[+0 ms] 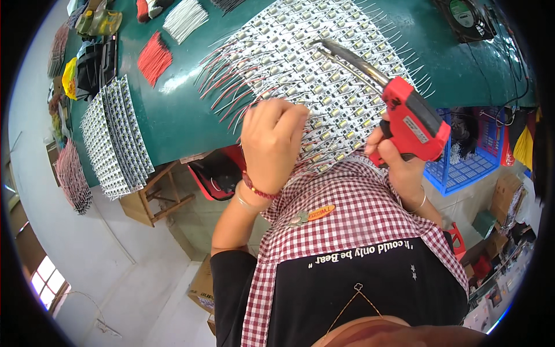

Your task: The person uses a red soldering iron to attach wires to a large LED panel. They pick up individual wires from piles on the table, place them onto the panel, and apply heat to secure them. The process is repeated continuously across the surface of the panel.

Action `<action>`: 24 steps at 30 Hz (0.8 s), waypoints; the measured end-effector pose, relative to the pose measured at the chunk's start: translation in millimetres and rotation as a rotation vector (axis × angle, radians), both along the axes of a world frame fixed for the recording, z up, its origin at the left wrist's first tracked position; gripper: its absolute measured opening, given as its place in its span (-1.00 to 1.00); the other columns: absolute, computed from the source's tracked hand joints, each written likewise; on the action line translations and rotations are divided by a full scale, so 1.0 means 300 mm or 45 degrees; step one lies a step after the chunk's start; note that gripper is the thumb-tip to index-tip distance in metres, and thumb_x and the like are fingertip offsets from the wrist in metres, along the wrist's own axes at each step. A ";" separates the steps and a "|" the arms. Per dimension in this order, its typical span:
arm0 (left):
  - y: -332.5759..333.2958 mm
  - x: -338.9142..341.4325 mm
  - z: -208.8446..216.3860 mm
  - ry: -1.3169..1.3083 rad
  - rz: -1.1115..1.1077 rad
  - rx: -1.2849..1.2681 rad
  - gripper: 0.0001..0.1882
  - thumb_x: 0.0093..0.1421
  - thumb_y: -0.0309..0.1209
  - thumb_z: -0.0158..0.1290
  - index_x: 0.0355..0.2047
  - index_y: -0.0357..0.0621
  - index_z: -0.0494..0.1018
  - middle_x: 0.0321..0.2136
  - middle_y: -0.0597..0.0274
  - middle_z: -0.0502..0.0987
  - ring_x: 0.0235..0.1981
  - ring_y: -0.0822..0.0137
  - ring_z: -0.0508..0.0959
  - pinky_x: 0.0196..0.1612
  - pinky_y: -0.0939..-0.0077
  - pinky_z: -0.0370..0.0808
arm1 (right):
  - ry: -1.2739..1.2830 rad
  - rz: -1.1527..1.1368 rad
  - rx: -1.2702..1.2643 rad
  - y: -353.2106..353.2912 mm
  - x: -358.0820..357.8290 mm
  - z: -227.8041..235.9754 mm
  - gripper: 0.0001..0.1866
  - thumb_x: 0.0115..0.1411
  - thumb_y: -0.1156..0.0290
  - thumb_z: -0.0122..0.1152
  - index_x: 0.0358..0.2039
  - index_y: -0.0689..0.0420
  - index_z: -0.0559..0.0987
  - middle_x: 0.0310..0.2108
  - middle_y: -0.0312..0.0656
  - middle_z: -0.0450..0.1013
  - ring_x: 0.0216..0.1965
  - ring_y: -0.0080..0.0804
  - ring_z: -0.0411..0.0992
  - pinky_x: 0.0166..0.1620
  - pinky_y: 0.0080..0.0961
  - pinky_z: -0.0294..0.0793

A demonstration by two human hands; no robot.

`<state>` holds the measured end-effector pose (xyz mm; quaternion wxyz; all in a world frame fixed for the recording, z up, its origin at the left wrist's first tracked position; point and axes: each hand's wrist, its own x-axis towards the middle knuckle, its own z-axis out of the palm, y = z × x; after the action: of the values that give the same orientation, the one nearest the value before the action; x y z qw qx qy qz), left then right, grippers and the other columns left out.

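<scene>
A large white panel of small circuit boards (341, 81) lies on the green table in front of me, with red and white wires sticking out along its sides. My right hand (404, 173) is wrapped round the grip of a red soldering gun (413, 124). The gun's long metal tip reaches left over the panel. At the panel's near left side my left hand (270, 139) is closed, fingers curled down beside the red wires (228, 92). Whatever its fingertips pinch is hidden behind the hand.
Bundles of red wires (154, 59) and white wires (185, 22) lie at the back left. More board panels (115, 139) are stacked at the left table edge. A black fan-like device (464, 20) stands back right, above a blue crate (462, 170) beside the table.
</scene>
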<state>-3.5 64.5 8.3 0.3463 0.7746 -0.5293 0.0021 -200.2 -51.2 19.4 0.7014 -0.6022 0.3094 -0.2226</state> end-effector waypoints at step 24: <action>-0.045 0.056 -0.106 -0.071 -0.279 0.011 -0.78 -0.07 -0.62 0.05 -0.35 -0.25 0.51 -0.50 0.22 0.33 -0.42 0.25 0.37 -0.33 0.39 0.32 | 0.298 0.099 -0.184 0.050 -0.225 -0.098 -0.83 0.28 0.44 0.07 -0.28 0.31 0.41 -0.62 -0.23 0.33 -0.58 -0.49 0.31 -0.47 -0.50 0.34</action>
<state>13.4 50.9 -23.6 0.3262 0.7132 -0.6202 -0.0165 -267.8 -36.3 -10.0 0.6234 -0.6846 0.3488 -0.1451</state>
